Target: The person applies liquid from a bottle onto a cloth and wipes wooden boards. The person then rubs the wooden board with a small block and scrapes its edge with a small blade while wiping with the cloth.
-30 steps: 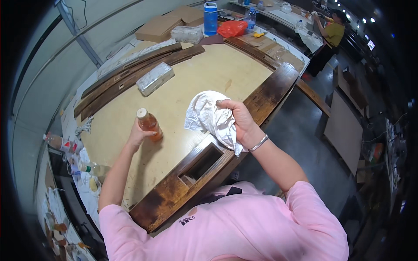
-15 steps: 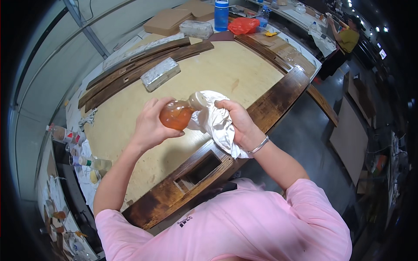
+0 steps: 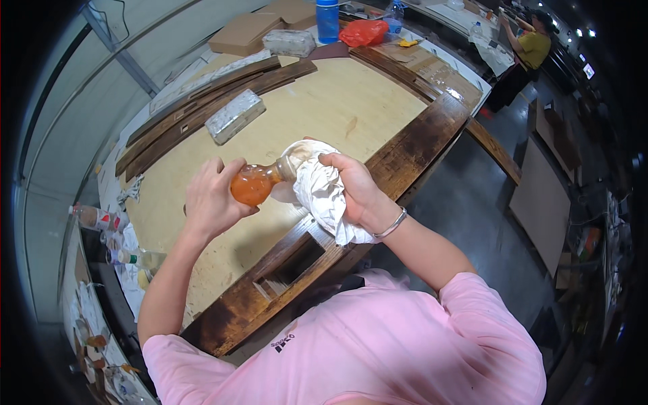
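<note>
Pale plywood forms the top of the table (image 3: 351, 108), which is bordered on the near and right sides by a dark stained wooden frame (image 3: 418, 145) with a rectangular cut-out (image 3: 293, 262) close to the person's body. Open plywood lies between the hands and a foil-wrapped block (image 3: 234, 116) further back; dark planks (image 3: 202, 101) run along the far left edge. Bare floor (image 3: 472, 202) lies beyond the right edge of the frame.

Left hand (image 3: 210, 200) grasps the base of a bottle of orange liquid (image 3: 260, 183). Right hand (image 3: 354, 185) is clenched around a white cloth (image 3: 324, 196), bunched against the bottle mouth. Both hands are raised above the table near its front edge.

Compared with one second earlier, the bottle no longer stands upright on the plywood; it is lifted and tipped over. Compared with half a second earlier, it sits lower in view and its neck is pressed into the cloth.

Bottle long axis runs nearly horizontal, left to right; the neck points right and slightly away from the person, into the cloth, and the base points toward the left hand.
</note>
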`<state>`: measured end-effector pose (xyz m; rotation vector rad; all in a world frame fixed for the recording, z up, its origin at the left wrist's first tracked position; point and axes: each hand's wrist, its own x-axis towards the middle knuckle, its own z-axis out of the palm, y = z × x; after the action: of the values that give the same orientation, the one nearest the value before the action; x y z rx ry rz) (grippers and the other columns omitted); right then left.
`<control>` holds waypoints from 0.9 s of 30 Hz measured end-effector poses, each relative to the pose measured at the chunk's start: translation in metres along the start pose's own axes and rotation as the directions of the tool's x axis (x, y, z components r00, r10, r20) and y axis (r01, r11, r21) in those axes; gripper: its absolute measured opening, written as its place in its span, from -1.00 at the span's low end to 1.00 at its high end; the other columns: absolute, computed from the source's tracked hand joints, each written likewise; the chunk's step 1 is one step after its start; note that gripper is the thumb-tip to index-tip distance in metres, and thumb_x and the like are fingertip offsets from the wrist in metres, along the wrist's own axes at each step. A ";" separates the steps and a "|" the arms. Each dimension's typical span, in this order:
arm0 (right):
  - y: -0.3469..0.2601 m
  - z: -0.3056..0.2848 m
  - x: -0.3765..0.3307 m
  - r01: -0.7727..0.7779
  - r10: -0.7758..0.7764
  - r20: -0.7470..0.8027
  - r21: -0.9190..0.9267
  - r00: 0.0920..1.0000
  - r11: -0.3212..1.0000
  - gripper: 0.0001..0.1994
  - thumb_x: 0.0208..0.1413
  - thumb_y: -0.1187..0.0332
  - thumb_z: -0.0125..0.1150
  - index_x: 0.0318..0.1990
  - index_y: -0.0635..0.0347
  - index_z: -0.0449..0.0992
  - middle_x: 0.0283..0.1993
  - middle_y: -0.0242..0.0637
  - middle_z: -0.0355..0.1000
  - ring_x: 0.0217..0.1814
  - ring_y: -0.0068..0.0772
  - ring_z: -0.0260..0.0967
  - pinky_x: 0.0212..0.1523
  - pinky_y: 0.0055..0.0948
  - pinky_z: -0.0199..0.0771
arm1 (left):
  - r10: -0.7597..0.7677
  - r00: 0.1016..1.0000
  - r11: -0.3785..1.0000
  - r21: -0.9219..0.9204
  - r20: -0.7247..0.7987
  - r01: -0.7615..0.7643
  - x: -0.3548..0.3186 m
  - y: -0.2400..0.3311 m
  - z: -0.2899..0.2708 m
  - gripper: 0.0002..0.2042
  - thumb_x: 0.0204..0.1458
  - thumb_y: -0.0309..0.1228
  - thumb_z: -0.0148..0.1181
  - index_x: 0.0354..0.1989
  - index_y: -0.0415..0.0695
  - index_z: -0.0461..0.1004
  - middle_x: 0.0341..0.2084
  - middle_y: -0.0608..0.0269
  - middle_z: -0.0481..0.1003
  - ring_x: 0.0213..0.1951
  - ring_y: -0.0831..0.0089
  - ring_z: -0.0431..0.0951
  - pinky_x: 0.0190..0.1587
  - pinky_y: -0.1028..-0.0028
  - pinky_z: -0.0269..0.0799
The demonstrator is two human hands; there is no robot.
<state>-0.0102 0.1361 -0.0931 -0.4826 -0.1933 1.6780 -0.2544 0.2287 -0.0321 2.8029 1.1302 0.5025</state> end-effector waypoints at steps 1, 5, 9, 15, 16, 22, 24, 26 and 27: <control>0.000 0.000 0.000 -0.017 0.017 -0.010 0.024 1.000 1.000 -0.56 0.39 0.37 -0.18 0.37 0.23 0.31 0.18 0.03 0.52 0.10 -0.05 0.59 0.17 -0.07 0.64 | 0.013 1.000 1.000 0.025 -0.018 -0.013 0.000 0.000 -0.001 -0.25 -0.57 -0.30 0.64 0.02 -0.02 0.56 -0.29 0.16 0.43 -0.15 0.11 0.48 -0.11 0.16 0.42; -0.001 -0.001 0.000 0.017 -0.017 0.012 0.015 1.000 1.000 -0.58 0.39 0.34 -0.17 0.30 0.35 0.35 0.16 0.06 0.53 0.11 -0.04 0.59 0.19 -0.05 0.62 | 0.016 0.999 0.998 0.065 0.034 -0.018 -0.007 0.001 -0.003 -0.26 -0.57 -0.29 0.65 0.00 -0.03 0.57 -0.29 0.16 0.43 -0.17 0.12 0.49 -0.14 0.17 0.42; -0.002 -0.007 0.002 -0.064 0.065 -0.054 0.008 0.996 0.998 -0.58 0.39 0.32 -0.14 0.22 0.47 0.38 0.13 0.11 0.54 0.10 -0.01 0.60 0.20 -0.06 0.62 | 0.003 0.999 1.000 0.012 0.054 -0.004 -0.019 -0.003 0.002 -0.25 -0.57 -0.30 0.66 0.02 -0.04 0.56 -0.27 0.13 0.44 -0.15 0.09 0.50 -0.12 0.16 0.44; -0.005 -0.017 0.002 -0.119 0.106 0.092 0.146 0.990 0.982 -0.62 0.37 0.32 -0.03 0.17 0.45 0.43 0.11 0.09 0.56 0.09 -0.03 0.60 0.18 -0.07 0.62 | -0.232 0.972 0.906 -0.352 0.049 0.234 -0.026 -0.047 0.019 -0.19 -0.45 -0.25 0.68 0.13 -0.10 0.47 -0.08 0.05 0.57 0.00 0.12 0.60 0.08 0.20 0.51; -0.008 -0.016 -0.001 -0.126 0.118 0.060 0.156 0.991 0.980 -0.62 0.37 0.33 -0.03 0.17 0.46 0.43 0.10 0.09 0.57 0.11 -0.03 0.59 0.20 -0.05 0.61 | -0.295 0.953 0.853 -0.431 0.067 0.295 -0.027 -0.061 0.023 -0.18 -0.42 -0.21 0.68 0.15 -0.10 0.46 -0.05 0.02 0.58 0.02 0.11 0.62 0.10 0.21 0.51; -0.076 -0.002 -0.046 0.156 -0.158 0.125 0.023 0.979 0.987 -0.60 0.37 0.32 -0.04 0.19 0.46 0.42 0.16 0.09 0.53 0.18 0.00 0.54 0.31 -0.06 0.50 | -0.529 0.843 0.667 -0.564 0.101 0.487 -0.054 -0.155 0.064 -0.20 -0.27 -0.33 0.65 0.20 -0.25 0.35 0.04 0.05 0.58 0.10 0.24 0.60 0.22 0.29 0.49; -0.109 -0.007 -0.066 0.329 -0.323 0.187 -0.003 0.928 0.944 -0.59 0.36 0.34 -0.05 0.22 0.48 0.40 0.20 0.08 0.50 0.23 0.01 0.51 0.35 -0.05 0.45 | -0.582 0.806 0.626 -0.574 0.107 0.528 -0.069 -0.177 0.080 -0.20 -0.25 -0.35 0.64 0.21 -0.25 0.34 0.07 0.05 0.55 0.12 0.25 0.58 0.22 0.29 0.48; -0.128 -0.018 -0.086 0.539 -0.523 0.138 -0.138 0.841 0.831 -0.55 0.35 0.36 -0.07 0.28 0.47 0.35 0.21 0.06 0.50 0.24 -0.01 0.50 0.35 -0.06 0.45 | -0.615 0.776 0.635 -0.496 0.139 0.592 -0.086 -0.193 0.090 -0.22 -0.23 -0.41 0.62 0.22 -0.23 0.33 0.12 0.06 0.51 0.14 0.27 0.56 0.23 0.29 0.47; -0.127 -0.024 -0.094 0.679 -0.679 0.111 -0.280 0.725 0.679 -0.50 0.31 0.38 -0.04 0.36 0.45 0.30 0.24 0.04 0.47 0.24 -0.04 0.50 0.33 -0.12 0.46 | -0.621 0.780 0.644 -0.516 0.079 0.565 -0.094 -0.199 0.094 -0.25 -0.21 -0.43 0.60 0.21 -0.23 0.33 0.13 0.08 0.51 0.14 0.27 0.55 0.24 0.29 0.45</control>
<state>0.1232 0.0628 -0.0460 -0.5540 -0.5681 0.9007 -0.4190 0.3132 -0.1842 1.8142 1.5600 0.7434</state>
